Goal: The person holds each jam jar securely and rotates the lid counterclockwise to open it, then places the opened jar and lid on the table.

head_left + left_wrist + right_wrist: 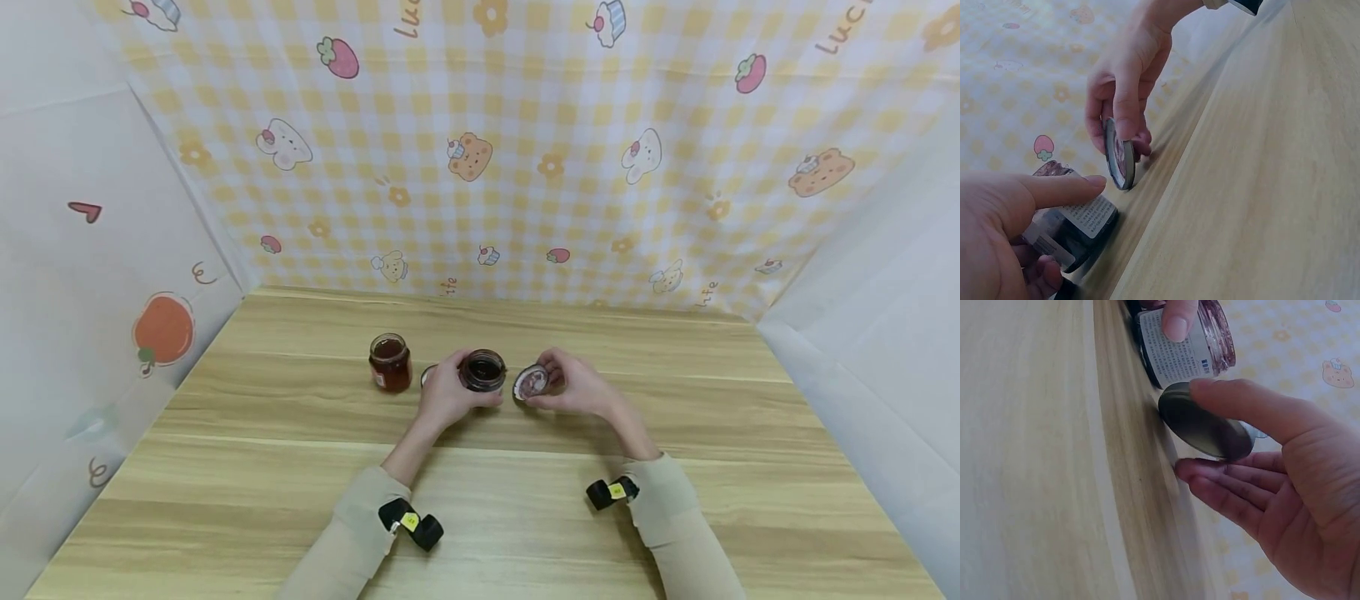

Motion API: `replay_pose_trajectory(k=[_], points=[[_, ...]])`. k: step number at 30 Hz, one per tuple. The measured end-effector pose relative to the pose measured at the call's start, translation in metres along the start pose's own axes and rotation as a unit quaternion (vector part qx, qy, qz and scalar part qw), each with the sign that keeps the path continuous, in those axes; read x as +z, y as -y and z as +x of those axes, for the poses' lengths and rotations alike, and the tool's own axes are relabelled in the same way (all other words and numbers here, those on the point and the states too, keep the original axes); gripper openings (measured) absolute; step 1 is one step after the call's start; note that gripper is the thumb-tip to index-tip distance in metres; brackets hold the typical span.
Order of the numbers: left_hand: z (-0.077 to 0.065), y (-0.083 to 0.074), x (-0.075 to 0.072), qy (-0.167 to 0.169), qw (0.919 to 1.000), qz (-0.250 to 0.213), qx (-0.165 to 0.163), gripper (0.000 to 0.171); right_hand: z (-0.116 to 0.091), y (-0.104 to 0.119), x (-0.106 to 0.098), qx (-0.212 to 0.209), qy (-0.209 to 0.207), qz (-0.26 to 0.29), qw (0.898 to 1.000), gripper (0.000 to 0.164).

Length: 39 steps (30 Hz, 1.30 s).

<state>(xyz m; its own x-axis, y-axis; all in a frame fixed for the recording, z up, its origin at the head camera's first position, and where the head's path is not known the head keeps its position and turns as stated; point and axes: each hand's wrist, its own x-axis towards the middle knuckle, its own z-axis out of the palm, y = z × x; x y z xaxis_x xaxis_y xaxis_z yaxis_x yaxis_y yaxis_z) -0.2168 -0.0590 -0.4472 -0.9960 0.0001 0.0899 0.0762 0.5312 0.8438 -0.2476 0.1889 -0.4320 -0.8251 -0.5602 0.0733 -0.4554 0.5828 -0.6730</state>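
Observation:
My left hand grips a glass jar of dark contents, its mouth uncovered, at the middle of the table. A white printed label shows on its side in the left wrist view. Just to the right, my right hand pinches a round metal lid by its edge, tilted with the stained inner face toward the jar. The lid's dark outer face shows in the right wrist view. Left of my left hand stands a second open jar with reddish-brown contents.
Partly behind my left hand lies another lid, only its edge showing. The wooden table runs back to a yellow checked cloth, with white sheets hanging at both sides.

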Motion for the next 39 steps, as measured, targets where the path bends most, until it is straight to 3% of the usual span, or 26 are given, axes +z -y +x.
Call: replay_pose_trajectory(k=[7,17,26,39], points=[[-0.001,0.0,-0.001,0.0,0.9999,0.017,-0.002,0.073,0.002,-0.002,0.004,0.005,0.005,-0.021,1.0,0.057],[-0.002,-0.002,-0.001,-0.002,0.9997,0.016,-0.02,0.08,0.0,-0.004,0.008,0.025,-0.011,-0.097,0.995,0.057],[-0.005,0.0,-0.003,-0.003,0.9998,0.014,-0.017,0.081,-0.002,0.001,0.009,0.056,0.006,-0.094,0.994,0.056],[-0.004,0.001,-0.006,0.012,0.9997,0.02,-0.003,0.09,0.0,0.001,0.011,0.054,0.016,-0.095,0.994,0.06]])
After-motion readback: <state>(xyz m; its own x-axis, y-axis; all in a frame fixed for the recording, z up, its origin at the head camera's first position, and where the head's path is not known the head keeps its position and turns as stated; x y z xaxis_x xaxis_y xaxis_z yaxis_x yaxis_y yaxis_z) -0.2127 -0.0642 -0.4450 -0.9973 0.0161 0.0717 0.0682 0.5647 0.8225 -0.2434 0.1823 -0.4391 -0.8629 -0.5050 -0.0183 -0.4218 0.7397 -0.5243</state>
